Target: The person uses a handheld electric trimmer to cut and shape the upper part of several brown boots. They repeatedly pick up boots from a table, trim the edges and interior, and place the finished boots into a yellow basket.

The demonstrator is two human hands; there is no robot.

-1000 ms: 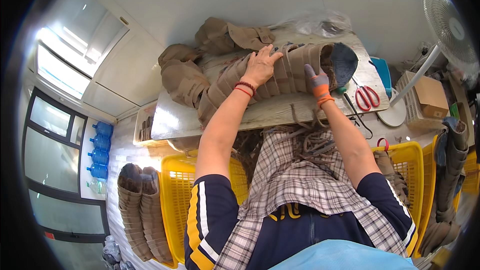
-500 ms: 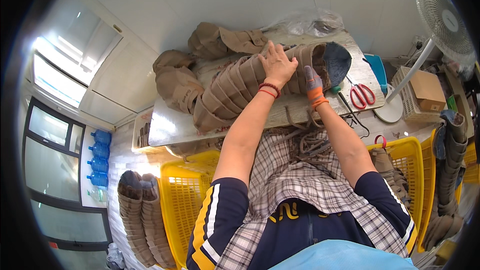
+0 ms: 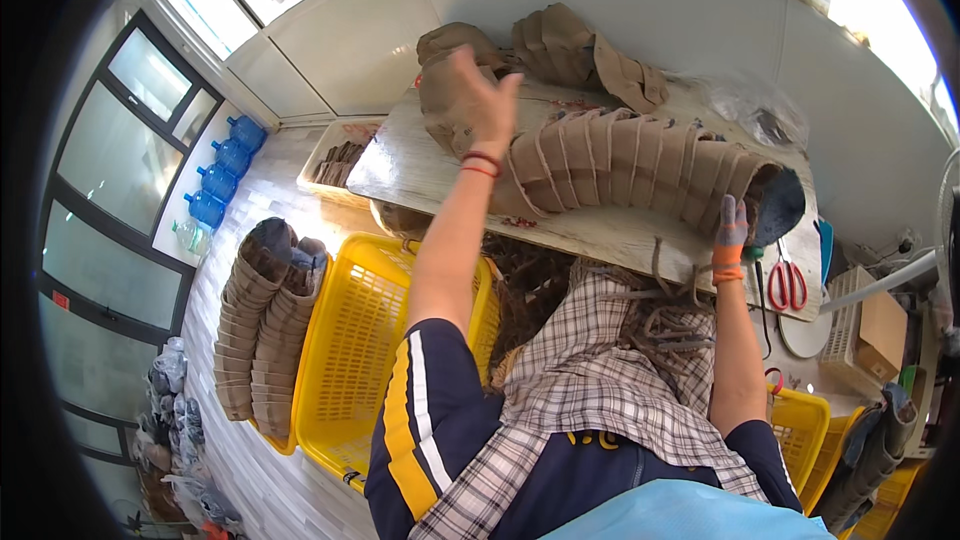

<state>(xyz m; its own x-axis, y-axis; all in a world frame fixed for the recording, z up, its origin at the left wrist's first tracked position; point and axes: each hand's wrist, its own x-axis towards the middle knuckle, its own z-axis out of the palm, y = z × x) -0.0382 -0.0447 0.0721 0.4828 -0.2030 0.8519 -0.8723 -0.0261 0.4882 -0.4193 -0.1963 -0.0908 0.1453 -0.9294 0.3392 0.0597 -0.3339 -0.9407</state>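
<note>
I keep my right hand (image 3: 733, 225) pressed on the open end of the long brown nested stack (image 3: 640, 165), fingers together, so it does not slide; my left hand (image 3: 480, 90) hovers spread above its other end; the ribbed, curved stack lies across the wooden table (image 3: 400, 165).

left hand (image 3: 478, 98): raised, fingers spread, arm extended | right hand (image 3: 732, 230): gloved, fingers pointed upward, forearm upright

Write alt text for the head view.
A person steadies a long row of nested brown pieces on a table, right hand at its end, left hand raised open above it. Yellow baskets stand below.
</note>
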